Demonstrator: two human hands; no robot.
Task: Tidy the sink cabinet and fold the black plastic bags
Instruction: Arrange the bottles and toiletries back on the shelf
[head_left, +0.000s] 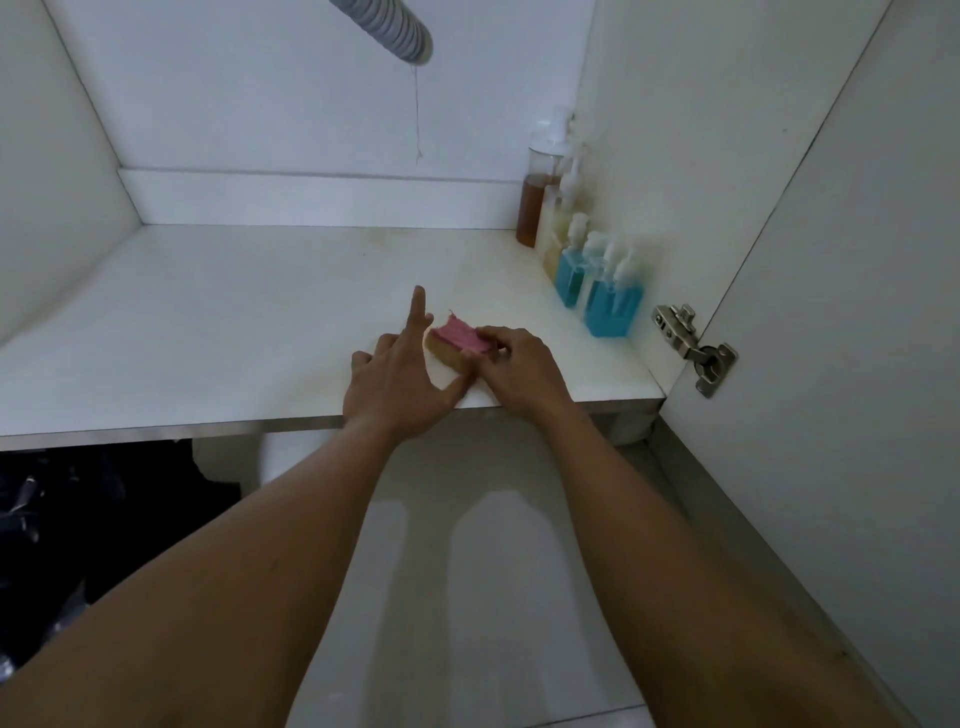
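A pink-topped sponge (457, 340) with a tan underside lies on the white cabinet floor (234, 322) near its front edge. My right hand (514, 366) grips the sponge's right end with curled fingers. My left hand (400, 379) hovers just left of the sponge, fingers spread and straight, the thumb close to the sponge's near side. Black plastic bags (78, 519) lie in a dark heap on the floor below the cabinet, at the lower left.
Along the right wall stand a brown-liquid bottle (535, 208), a pale pump bottle (558, 228) and blue-liquid pump bottles (602, 301). A grey corrugated drain hose (389, 26) hangs from above. The open cabinet door (831, 312) with its metal hinge (696, 348) is at the right.
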